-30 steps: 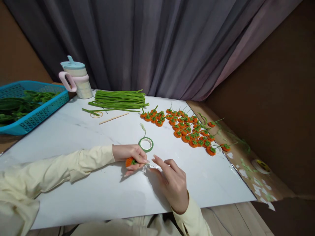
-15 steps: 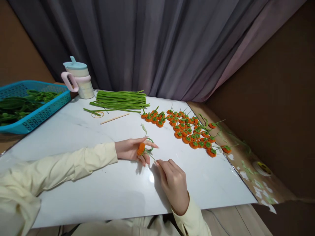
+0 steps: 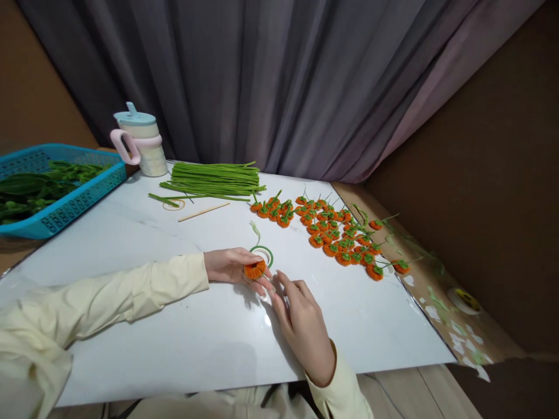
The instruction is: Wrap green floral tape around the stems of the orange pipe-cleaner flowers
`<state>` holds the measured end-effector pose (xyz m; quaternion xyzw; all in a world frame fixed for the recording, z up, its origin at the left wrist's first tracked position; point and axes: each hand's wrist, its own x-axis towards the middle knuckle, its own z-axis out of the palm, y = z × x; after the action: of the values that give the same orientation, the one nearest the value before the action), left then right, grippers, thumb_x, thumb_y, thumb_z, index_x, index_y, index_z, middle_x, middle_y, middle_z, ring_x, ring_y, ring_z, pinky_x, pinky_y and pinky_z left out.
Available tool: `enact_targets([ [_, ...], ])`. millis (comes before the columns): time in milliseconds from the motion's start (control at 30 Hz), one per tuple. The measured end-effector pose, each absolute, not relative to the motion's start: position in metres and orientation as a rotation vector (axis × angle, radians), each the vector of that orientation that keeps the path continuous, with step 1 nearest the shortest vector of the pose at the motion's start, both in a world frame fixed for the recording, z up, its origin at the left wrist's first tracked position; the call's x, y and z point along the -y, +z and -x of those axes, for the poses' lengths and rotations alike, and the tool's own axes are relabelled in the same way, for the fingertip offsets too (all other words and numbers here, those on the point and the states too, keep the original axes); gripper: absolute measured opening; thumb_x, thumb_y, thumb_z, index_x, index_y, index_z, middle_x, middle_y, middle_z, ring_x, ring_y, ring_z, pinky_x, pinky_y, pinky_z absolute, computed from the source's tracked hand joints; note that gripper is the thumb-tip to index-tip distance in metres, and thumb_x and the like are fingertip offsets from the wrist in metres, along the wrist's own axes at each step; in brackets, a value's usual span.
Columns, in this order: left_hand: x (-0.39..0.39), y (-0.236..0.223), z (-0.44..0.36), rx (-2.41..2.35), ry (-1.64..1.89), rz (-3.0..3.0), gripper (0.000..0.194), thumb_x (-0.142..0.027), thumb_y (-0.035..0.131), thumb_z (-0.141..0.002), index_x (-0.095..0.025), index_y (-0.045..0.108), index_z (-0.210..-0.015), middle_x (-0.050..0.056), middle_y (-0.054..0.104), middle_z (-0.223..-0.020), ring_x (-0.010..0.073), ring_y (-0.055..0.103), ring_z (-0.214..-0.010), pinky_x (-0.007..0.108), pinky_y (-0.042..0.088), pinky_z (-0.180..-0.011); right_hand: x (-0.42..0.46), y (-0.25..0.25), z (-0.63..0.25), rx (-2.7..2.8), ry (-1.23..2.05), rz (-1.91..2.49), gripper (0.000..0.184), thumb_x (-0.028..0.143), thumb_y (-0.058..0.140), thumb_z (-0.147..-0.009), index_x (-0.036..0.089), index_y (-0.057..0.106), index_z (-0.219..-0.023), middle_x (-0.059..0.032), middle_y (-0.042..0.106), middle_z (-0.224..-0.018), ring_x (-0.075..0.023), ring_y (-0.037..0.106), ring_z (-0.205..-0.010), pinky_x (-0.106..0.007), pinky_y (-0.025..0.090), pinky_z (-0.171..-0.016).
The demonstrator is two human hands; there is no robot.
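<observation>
A: In the head view, where is the round orange fuzzy piece with a dark centre [image 3: 254, 269] held?

B: It is held in the left hand [image 3: 233, 265], between partly curled fingers and thumb, above the glossy white surface [image 3: 174, 349].

A: And how is the right hand [image 3: 303, 320] placed?

B: It is held on the near right, half curled, with thumb and forefinger slightly parted, its fingertips just beside those of the left. Whether anything thin is pinched there cannot be told.

A: Which way is the piece set from the hands?

B: It is gripped by the left hand, so that hand is nearer; from the right hand it is found to the left and slightly far. Its dark centre is turned up and near; no long axis is shown, and any stem is hidden. The flat green-rimmed tape roll [image 3: 271, 256] is placed just beyond, partly covered by the left hand.

A: What containers are seen?

B: At far left, green leaf-shaped pieces [image 3: 26, 186] are held in a blue perforated plastic basket [image 3: 87, 192]. The pale blue-lidded tumbler with a pink handle [image 3: 154, 160] is stood upright beside it; its contents cannot be made out.
</observation>
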<state>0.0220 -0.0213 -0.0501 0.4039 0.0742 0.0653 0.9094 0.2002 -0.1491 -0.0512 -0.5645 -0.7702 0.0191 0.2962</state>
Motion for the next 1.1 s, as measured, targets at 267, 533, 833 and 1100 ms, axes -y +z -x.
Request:
enact_targets([
  [267,0.022,-0.047,-0.025,-0.165,0.160,-0.823,0.029,-0.029,0.050,-0.086,-0.008,0.061,-0.102,0.016,0.064,-0.108,0.0256,0.061,-0.098,0.036,0.040,-0.085,0.152,-0.043,-0.198,2.144,0.118,1.479,0.034,0.023,0.045,-0.089,0.016,0.044,-0.122,-0.0112,0.060,-0.107,-0.0225,0.053,-0.095,-0.036,0.051,-0.073],
  [533,0.024,-0.049,-0.025,-0.147,0.174,-0.775,0.036,-0.030,0.046,-0.090,-0.014,0.051,-0.121,0.013,0.046,-0.133,0.0224,0.037,-0.127,0.032,0.038,-0.090,0.155,-0.046,-0.202,1.791,-0.065,1.457,0.046,0.025,0.048,-0.089,0.017,0.035,-0.132,-0.0157,0.041,-0.135,-0.0282,0.035,-0.122,-0.051,0.040,-0.093],
  [833,0.057,-0.053,-0.037,-0.151,0.179,-0.735,0.037,-0.035,0.062,-0.082,-0.013,0.059,-0.113,0.011,0.064,-0.109,0.0176,0.059,-0.098,0.032,0.039,-0.089,0.157,-0.046,-0.203,1.955,-0.066,1.300,0.052,0.016,0.049,-0.088,0.020,0.031,-0.138,-0.0114,0.051,-0.128,-0.0266,0.040,-0.119,-0.045,0.044,-0.089],
  [1100,0.060,-0.054,-0.041,-0.245,0.251,-0.731,0.030,-0.034,0.060,-0.084,-0.011,0.061,-0.103,0.009,0.068,-0.094,0.0161,0.063,-0.089,0.030,0.040,-0.087,0.155,-0.046,-0.201,1.903,-0.077,1.307,0.055,0.014,0.046,-0.089,0.018,0.026,-0.140,-0.0131,0.047,-0.132,-0.0252,0.042,-0.120,-0.042,0.044,-0.090],
])
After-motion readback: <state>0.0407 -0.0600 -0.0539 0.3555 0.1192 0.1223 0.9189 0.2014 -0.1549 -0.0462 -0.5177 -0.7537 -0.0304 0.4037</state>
